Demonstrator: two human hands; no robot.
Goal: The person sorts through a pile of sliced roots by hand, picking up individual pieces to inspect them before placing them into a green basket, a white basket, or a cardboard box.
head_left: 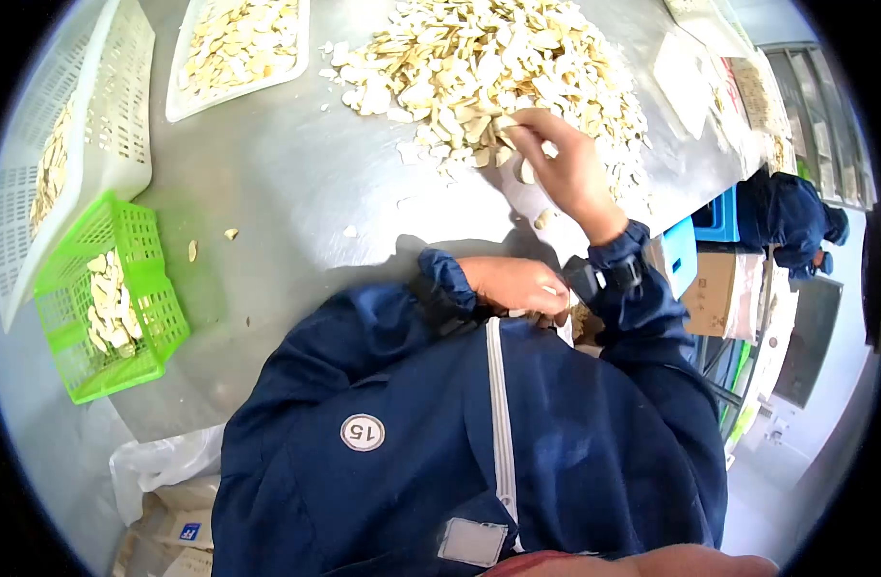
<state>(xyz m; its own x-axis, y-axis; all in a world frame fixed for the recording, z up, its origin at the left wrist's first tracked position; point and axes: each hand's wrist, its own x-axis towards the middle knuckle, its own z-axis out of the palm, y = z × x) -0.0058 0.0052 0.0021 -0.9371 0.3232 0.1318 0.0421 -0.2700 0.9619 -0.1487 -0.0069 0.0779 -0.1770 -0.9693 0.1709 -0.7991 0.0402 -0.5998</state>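
Note:
A large heap of pale, cream-coloured dried slices (498,58) lies on the metal table (296,192). At the near edge of the heap, my right hand (566,168) pinches a slice (505,123) between thumb and fingertips. My left hand (517,284) is by the table's front edge, close to my jacket, with its fingers curled round some pale slices (519,313). Much of what lies under that hand is hidden. One loose slice (543,218) rests on the table between my two hands.
At left stand a green basket (162,279) and a tall white perforated basket (123,106), both with slices inside. A white tray (304,48) of slices sits at the back. To the right are a blue crate (719,216), a cardboard box (710,293) and another person (792,221).

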